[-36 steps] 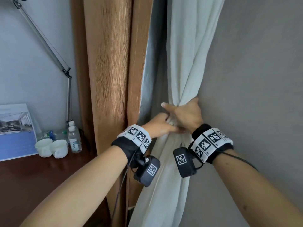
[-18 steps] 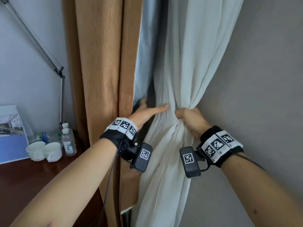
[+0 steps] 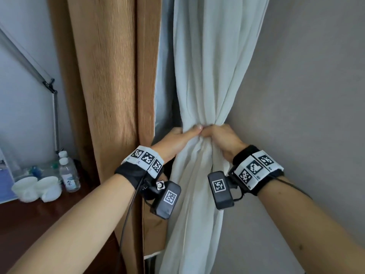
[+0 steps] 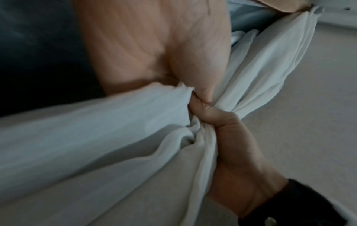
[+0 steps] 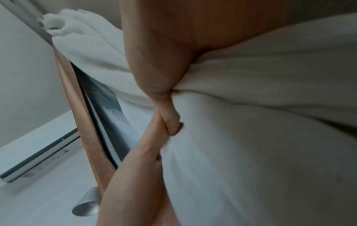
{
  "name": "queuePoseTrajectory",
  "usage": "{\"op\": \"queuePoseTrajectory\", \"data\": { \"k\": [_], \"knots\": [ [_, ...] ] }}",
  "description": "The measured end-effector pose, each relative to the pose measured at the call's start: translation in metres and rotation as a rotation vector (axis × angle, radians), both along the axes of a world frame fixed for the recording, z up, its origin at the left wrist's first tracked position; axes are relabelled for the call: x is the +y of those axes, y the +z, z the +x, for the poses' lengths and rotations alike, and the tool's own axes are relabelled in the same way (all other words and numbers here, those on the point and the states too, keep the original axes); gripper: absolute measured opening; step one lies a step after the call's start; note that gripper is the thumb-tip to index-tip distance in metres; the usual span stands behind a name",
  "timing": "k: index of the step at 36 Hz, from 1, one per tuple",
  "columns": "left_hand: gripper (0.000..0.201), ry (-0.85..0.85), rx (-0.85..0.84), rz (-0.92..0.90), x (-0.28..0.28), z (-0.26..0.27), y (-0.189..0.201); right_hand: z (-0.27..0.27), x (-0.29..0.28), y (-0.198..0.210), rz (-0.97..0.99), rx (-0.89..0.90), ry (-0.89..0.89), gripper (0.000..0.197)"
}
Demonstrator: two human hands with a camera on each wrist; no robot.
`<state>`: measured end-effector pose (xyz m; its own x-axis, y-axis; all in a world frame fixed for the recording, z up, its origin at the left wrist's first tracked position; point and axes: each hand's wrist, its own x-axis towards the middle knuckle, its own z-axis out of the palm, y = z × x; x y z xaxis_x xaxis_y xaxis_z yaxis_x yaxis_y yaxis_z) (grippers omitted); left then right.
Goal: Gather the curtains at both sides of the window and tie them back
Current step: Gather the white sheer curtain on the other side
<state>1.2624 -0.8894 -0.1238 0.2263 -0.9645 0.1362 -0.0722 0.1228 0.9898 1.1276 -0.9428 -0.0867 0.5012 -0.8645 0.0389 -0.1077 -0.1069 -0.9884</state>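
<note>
Head view shows both hands meeting at the middle of the frame on a thin white sheer curtain (image 3: pixel 205 76), which hangs from the top centre down past the wrists and is pinched into a narrow waist where they hold it. The left hand (image 3: pixel 177 138) comes in from the lower left with its thumb laid across the front of the gathered cloth and its fingers wrapped behind the folds. The right hand (image 3: pixel 223 137) comes in from the lower right, fingers curled tight into the same bunch, its knuckles touching the left thumb tip. Left wrist view confirms the right hand (image 4: pixel 228 137) clenched round the twisted white fabric, thumb against thumb. Right wrist view shows the left hand (image 5: pixel 154 145) closed on the cloth as well.

Just left of the sheer hangs a heavy ribbed tan curtain (image 3: pixel 110 86), straight and loose, touching neither hand. A grey plain wall (image 3: pixel 306 86) fills the right side of the frame. At lower left a dark brown wooden bench (image 3: pixel 39 218) carries two white ceramic cups (image 3: pixel 36 187) and two small clear plastic water bottles (image 3: pixel 68 173) beside them, with a slim silver lamp arm (image 3: pixel 54 119) rising above.
</note>
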Motion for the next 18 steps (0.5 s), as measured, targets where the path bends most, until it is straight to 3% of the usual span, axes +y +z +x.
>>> {"op": "queuePoseTrajectory", "data": {
  "k": [3,5,8,10,11,13,15,16,18],
  "knots": [
    [0.046,0.264,-0.108,-0.093,0.003,0.006,0.000,0.003,0.001,0.001,0.065,-0.059,-0.020,0.033],
    [0.077,0.391,-0.075,-0.063,0.004,0.011,0.000,0.003,0.002,0.001,0.120,-0.091,0.007,0.032],
    [0.129,0.307,0.052,-0.023,0.005,0.018,0.007,-0.001,0.005,0.000,0.143,-0.102,0.098,0.032],
    [0.136,0.174,0.128,-0.050,0.004,0.014,0.012,-0.001,0.008,-0.001,0.109,-0.097,0.143,0.034],
    [0.132,0.093,0.165,-0.053,0.003,0.011,0.013,0.000,0.010,-0.002,0.066,-0.084,0.149,0.034],
    [0.099,-0.025,0.201,-0.067,0.005,0.003,0.016,0.007,0.010,-0.006,-0.046,-0.017,0.113,0.035],
    [0.058,-0.030,0.165,-0.053,0.008,-0.004,0.018,0.010,0.013,-0.008,-0.141,0.065,0.082,0.056],
    [0.043,-0.001,0.136,-0.052,0.008,-0.005,0.017,0.011,0.013,-0.008,-0.165,0.117,0.047,0.072],
    [0.023,0.049,0.092,-0.080,0.010,-0.008,0.015,0.008,0.010,-0.009,-0.180,0.176,-0.019,0.083]
  ]
}}
